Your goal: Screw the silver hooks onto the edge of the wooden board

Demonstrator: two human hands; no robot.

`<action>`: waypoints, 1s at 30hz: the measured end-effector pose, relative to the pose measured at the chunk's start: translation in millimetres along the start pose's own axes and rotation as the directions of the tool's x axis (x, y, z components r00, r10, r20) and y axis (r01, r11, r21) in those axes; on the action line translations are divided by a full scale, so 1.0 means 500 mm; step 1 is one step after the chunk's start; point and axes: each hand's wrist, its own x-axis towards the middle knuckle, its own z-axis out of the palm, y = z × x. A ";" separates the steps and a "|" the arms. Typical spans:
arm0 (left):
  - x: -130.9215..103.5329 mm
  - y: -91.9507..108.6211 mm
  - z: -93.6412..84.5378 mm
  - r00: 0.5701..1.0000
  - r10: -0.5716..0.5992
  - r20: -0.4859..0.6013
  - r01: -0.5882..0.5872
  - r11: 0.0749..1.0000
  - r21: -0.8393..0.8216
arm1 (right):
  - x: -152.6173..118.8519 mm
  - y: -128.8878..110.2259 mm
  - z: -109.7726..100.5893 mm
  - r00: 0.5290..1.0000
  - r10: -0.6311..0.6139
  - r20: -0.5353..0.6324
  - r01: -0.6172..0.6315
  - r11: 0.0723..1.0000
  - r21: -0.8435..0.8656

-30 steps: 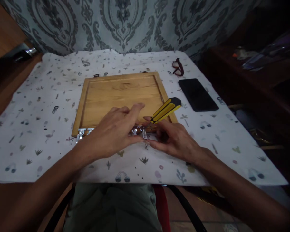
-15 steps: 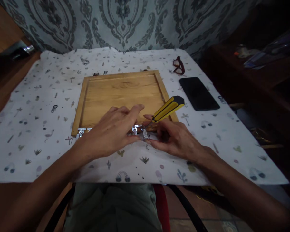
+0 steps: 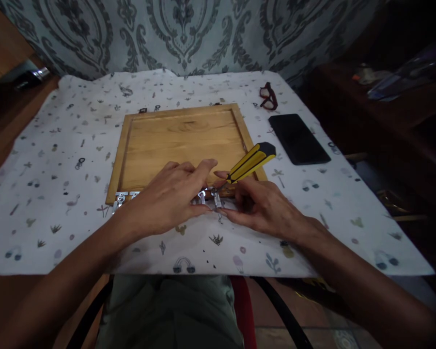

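Observation:
A shallow wooden panel with a raised rim (image 3: 181, 140) lies flat on the table, with bright metal hinge-like fittings (image 3: 121, 198) along its near edge. My left hand (image 3: 167, 194) straddles that edge, fingers over the wood and thumb in front beside a metal fitting (image 3: 202, 195). The index finger is stretched out. My right hand (image 3: 263, 206) is closed around a screwdriver with a yellow and black handle (image 3: 250, 162), tilted up to the right. Its shaft slants down to another metal fitting (image 3: 217, 198), where my right thumb rests. The screwdriver's tip is hard to make out.
A black phone (image 3: 299, 139) lies right of the panel, with dark red glasses (image 3: 268, 97) behind it. A patterned white cloth (image 3: 76, 232) covers the table. Patterned grey fabric (image 3: 183, 34) hangs at the back. A dark shelf with objects (image 3: 378, 121) stands at the right.
The view has shifted very slightly. Both hands, the screwdriver and the panel keep nearly the same positions.

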 end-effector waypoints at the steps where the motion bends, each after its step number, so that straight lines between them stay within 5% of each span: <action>1: 0.000 0.000 0.000 1.000 0.000 0.003 0.000 1.000 0.004 | 0.000 0.000 -0.001 1.000 0.003 0.006 -0.003 1.000 0.002; 14: -0.002 0.008 0.002 0.995 0.098 -0.028 -0.097 0.994 0.045 | 0.000 0.006 0.005 1.000 0.005 0.009 -0.005 1.000 0.014; 24: 0.014 0.026 -0.008 0.994 0.093 0.055 -0.101 0.979 0.174 | 0.003 0.001 -0.002 1.000 0.009 0.024 -0.010 0.999 0.045; 30: 0.012 0.023 -0.004 0.995 0.087 0.055 -0.094 0.986 0.134 | 0.001 -0.001 -0.006 0.994 0.109 0.003 -0.107 0.972 0.211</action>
